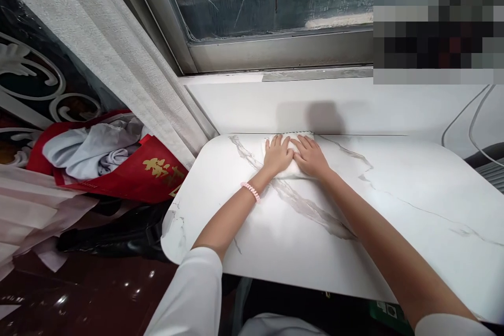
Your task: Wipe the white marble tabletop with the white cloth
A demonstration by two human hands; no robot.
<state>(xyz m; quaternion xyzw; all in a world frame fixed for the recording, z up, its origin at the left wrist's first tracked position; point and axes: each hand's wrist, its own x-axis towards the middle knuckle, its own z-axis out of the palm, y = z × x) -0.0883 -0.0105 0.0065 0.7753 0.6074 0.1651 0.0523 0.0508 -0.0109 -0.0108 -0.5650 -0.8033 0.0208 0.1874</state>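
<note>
A folded white cloth lies flat on the white marble-patterned table, close to the table's back edge by the wall. My left hand rests palm down on the left part of the cloth, fingers stretched out. Beside it, my right hand presses flat on the right part, its fingers also extended. The two thumbs come together near the middle of the cloth. Around my left wrist is a pink coiled band. The hands cover much of the cloth.
A white curtain hangs at the left beside a metal-framed window. Below it, a red bag holds pale clothes. Cables hang at the right by the wall. The upper right is pixelated.
</note>
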